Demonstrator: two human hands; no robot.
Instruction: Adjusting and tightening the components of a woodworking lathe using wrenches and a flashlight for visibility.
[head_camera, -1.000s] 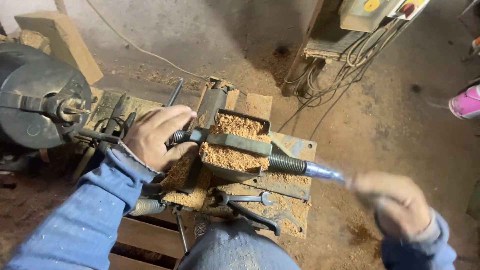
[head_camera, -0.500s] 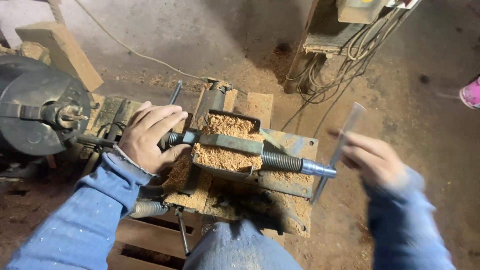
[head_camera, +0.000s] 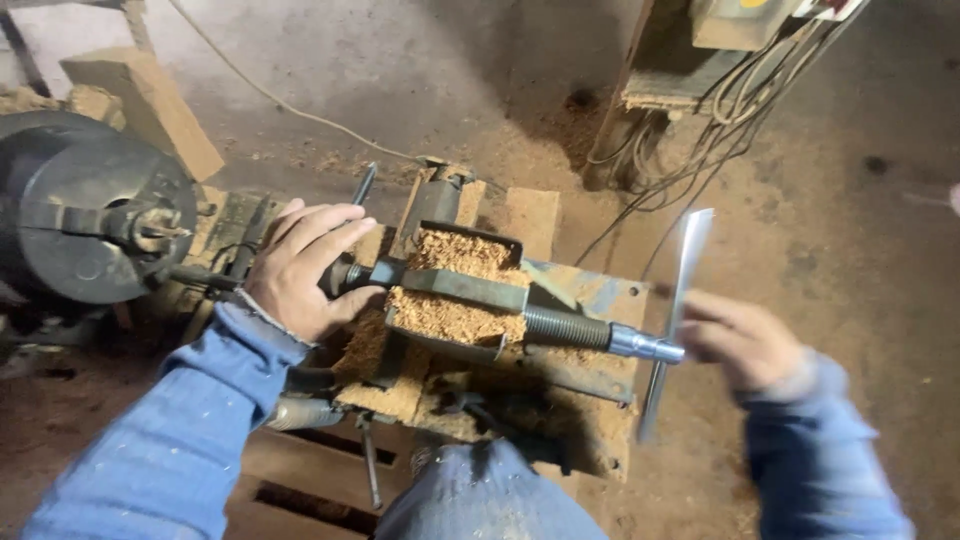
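Fingers of left hand (head_camera: 305, 270) are curling loosely over the spindle (head_camera: 365, 273) w/ sawdust (head_camera: 455, 290) adjacent; right hand (head_camera: 745, 345), blurred, is gripping crank handle (head_camera: 675, 310).

Bare concrete floor (head_camera: 420, 70), dusty, strewn with sawdust (head_camera: 560, 120) that thickens near a post. Grey cables (head_camera: 740, 100) hang in a bundle from a box (head_camera: 740, 15) at upper right. Wooden block (head_camera: 150, 110) leans at upper left. Slatted pallet (head_camera: 300, 480) underfoot. Light dim, warm.
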